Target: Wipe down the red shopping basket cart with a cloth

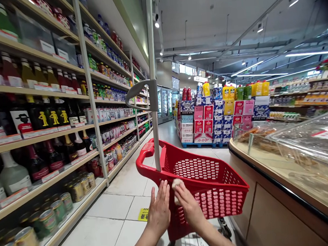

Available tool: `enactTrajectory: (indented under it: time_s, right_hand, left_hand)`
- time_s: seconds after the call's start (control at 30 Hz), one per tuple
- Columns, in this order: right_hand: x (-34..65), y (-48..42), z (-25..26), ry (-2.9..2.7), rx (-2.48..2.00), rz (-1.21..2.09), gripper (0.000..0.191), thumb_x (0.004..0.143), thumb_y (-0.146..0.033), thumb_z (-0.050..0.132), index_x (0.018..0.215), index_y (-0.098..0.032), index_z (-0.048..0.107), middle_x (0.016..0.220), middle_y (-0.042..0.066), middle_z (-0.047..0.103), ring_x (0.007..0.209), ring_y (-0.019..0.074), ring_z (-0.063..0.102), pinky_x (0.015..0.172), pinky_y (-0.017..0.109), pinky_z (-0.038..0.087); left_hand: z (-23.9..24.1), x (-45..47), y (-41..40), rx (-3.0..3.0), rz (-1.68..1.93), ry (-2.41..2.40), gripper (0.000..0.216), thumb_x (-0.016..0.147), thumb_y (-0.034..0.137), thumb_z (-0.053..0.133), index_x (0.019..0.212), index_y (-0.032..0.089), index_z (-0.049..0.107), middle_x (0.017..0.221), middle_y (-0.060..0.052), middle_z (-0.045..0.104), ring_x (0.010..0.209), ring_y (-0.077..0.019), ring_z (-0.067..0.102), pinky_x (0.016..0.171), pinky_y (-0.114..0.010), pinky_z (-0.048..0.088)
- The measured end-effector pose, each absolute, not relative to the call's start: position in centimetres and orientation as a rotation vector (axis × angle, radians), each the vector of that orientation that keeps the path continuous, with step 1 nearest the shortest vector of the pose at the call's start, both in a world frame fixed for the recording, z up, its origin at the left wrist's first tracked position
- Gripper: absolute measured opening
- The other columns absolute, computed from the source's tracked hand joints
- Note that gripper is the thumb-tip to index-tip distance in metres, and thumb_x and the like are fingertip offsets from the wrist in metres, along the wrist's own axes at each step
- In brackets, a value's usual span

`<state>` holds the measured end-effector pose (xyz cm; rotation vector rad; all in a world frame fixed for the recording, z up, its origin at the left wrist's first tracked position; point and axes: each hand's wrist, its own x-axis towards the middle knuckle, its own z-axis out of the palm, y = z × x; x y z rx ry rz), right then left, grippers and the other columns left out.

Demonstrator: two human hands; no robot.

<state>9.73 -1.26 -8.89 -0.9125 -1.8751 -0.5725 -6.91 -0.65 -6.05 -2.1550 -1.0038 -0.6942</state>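
Note:
A red plastic shopping cart with slotted sides stands right in front of me. A metal pole rises from its near end, with a grey loop-shaped handle on it. My left hand lies at the cart's near side, fingers stretched out and holding nothing. Close to its right, my right hand is closed on a crumpled off-white cloth and presses it to the side just under the rim. Part of the cloth is hidden behind the fingers.
Shelves of bottles and cans run along the left. On the right stands a display counter with clear covers. Stacked drink boxes sit on a blue pallet ahead. A yellow floor sticker marks the white tiles.

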Motion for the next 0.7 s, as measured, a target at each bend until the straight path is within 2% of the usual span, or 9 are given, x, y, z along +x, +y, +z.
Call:
enactTrajectory:
  time_s: [0.1, 0.23, 0.37, 0.53, 0.7]
  right_hand:
    - [10.4, -1.6, -9.8, -1.951, -0.900, -0.573, 0.051, 0.085, -0.007, 0.035, 0.133, -0.024, 0.029, 0.127, 0.004, 0.049, 0.123, 0.0157, 0.035, 0.096, 0.034, 0.042]
    - [13.7, -1.8, -10.2, -1.759, -1.045, -0.560, 0.050, 0.085, -0.007, 0.033, 0.132, -0.023, 0.030, 0.134, 0.005, 0.040, 0.126, 0.0188, 0.029, 0.102, 0.042, 0.035]
    - [18.1, -2.8, -11.8, -1.908, -1.087, -0.614, 0.049, 0.086, -0.010, 0.037, 0.132, -0.024, 0.031, 0.128, 0.003, 0.047, 0.125, 0.0149, 0.031, 0.100, 0.034, 0.039]
    - [22.5, -3.3, -12.9, -1.729, -1.231, -0.626, 0.049, 0.086, -0.009, 0.034, 0.133, -0.023, 0.030, 0.134, 0.005, 0.040, 0.127, 0.0189, 0.029, 0.103, 0.042, 0.033]
    - [25.1, -4.3, -14.6, -1.818, -1.217, -0.578, 0.049, 0.085, -0.008, 0.036, 0.131, -0.027, 0.033, 0.129, 0.001, 0.046, 0.124, 0.0154, 0.034, 0.100, 0.036, 0.037]
  left_hand:
    - [-5.8, -7.1, -0.6, -2.138, -0.699, -1.001, 0.069, 0.071, 0.014, 0.040, 0.136, 0.008, 0.018, 0.141, -0.012, 0.029, 0.132, -0.0223, 0.018, 0.107, -0.043, 0.011]
    - [-5.4, -5.2, -0.5, -2.209, -0.678, -0.995, 0.066, 0.071, 0.013, 0.039, 0.135, 0.008, 0.023, 0.142, -0.011, 0.024, 0.132, -0.0227, 0.014, 0.106, -0.044, 0.008]
    - [-5.3, -2.0, -0.3, -2.302, -0.637, -0.922, 0.065, 0.073, 0.016, 0.039, 0.135, 0.007, 0.021, 0.142, -0.013, 0.023, 0.133, -0.0232, 0.013, 0.106, -0.046, 0.008]
    - [-5.7, 2.7, 0.0, -2.411, -0.555, -0.833, 0.067, 0.073, 0.017, 0.039, 0.136, 0.007, 0.017, 0.144, -0.012, 0.019, 0.133, -0.0225, 0.010, 0.107, -0.045, 0.009]
    - [-6.2, 6.6, 0.4, -2.494, -0.521, -0.770, 0.066, 0.073, 0.016, 0.037, 0.136, 0.007, 0.017, 0.145, -0.011, 0.016, 0.133, -0.0223, 0.007, 0.106, -0.045, 0.008]
